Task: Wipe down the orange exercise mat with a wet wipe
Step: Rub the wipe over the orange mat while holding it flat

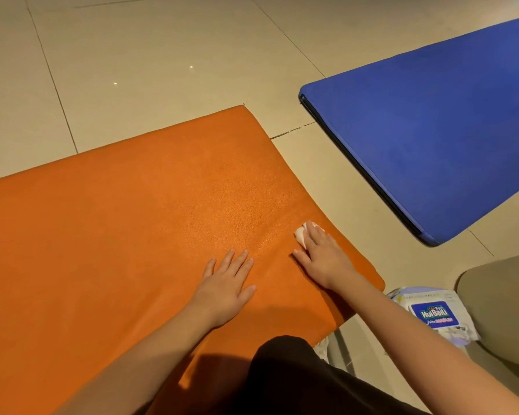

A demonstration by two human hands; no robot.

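Step in hand: we judge this to be the wiping itself, with the right hand [324, 256] pressing the wet wipe [300, 236] flat onto the orange exercise mat [117, 235].
Wipe's place: near the mat's right edge, bunched small under our fingertips, only its far-left part showing.
Right fingers [314, 235]: straight and close together, bearing down on the wipe, not curled round it.
Left hand [226, 286]: flat on the mat just left of the right hand, fingers [240, 262] spread and holding nothing; it seems to steady the mat.
Mat's place: on the tiled floor [132, 70], stretching far and left from our knees.
Next move: likely long, even strokes leftward and farther out, since most of the mat lies beyond the wipe.
Container: a pack of wet wipes [435, 316] lies on the floor at near right, beside the mat's corner; we cannot tell what is left inside.
Nearby: a blue mat [432, 130] lies apart at far right.
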